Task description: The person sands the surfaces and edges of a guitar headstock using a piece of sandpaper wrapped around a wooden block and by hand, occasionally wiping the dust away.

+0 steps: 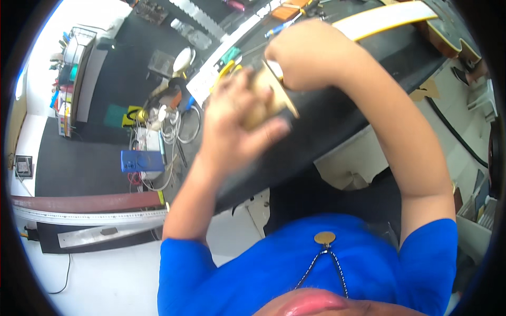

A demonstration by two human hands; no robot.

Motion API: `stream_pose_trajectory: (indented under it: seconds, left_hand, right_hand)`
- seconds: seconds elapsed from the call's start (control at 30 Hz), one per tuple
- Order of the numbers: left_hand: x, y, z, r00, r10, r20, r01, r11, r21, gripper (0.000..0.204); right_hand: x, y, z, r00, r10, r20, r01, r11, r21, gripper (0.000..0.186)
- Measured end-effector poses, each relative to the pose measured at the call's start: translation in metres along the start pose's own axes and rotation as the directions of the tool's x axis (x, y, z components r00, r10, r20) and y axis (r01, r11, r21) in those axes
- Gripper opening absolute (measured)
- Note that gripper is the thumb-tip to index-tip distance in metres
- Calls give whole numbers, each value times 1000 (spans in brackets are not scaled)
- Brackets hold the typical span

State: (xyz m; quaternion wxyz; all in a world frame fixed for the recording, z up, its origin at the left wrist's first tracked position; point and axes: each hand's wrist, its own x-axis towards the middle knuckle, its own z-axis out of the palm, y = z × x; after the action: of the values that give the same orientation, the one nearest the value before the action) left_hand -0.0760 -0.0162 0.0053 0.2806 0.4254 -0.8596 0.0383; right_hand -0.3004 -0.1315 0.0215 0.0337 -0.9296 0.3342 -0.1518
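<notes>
My left hand [234, 113] lies over a pale yellow, flat-sided piece [276, 89] that looks like wood. Its fingers are bent over the face and its thumb sticks out along the lower side, slightly smeared by motion. Just beyond the piece's far right edge, my right hand [298, 52] is curled with the wrist sharply bent. Its fingertips are hidden, and something small and white shows beneath it, too covered to name. Both hands are above the dark workbench [311, 126].
A long white strip with yellow edges [387, 21] runs toward a guitar-like body [445, 39] at upper right. Left of my hands lie tangled cables [168, 124], a blue phone [141, 161] and a white sheet [203, 87]. A long ruler [95, 215] lies at lower left.
</notes>
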Motion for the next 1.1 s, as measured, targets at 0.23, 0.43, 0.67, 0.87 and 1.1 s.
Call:
stream_pose_trajectory:
  seconds: [0.23, 0.43, 0.67, 0.87, 1.1]
  left_hand:
    - [10, 6, -4, 1000, 3, -20, -1, 996, 93, 53]
    - [3, 14, -4, 998, -61, 11, 61, 998, 24, 57]
    - [-60, -13, -20, 968, -250, -19, 247, 965, -89, 61]
    - [-73, -22, -32, 975, -222, -13, 221, 972, -79, 60]
    - [6, -6, 0, 993, -118, -29, 116, 992, -56, 58]
  right_hand:
    - [-3, -3, 2, 1000, -18, -16, 17, 999, -29, 18]
    - [-5, -3, -12, 996, 12, 90, -10, 1000, -23, 25]
    - [-4, 1, -1, 999, 30, -11, -30, 1000, 7, 20]
    - [1, -11, -12, 997, 40, 63, -37, 998, -49, 30]
    - [6, -10, -14, 968, 181, 176, -174, 983, -51, 28]
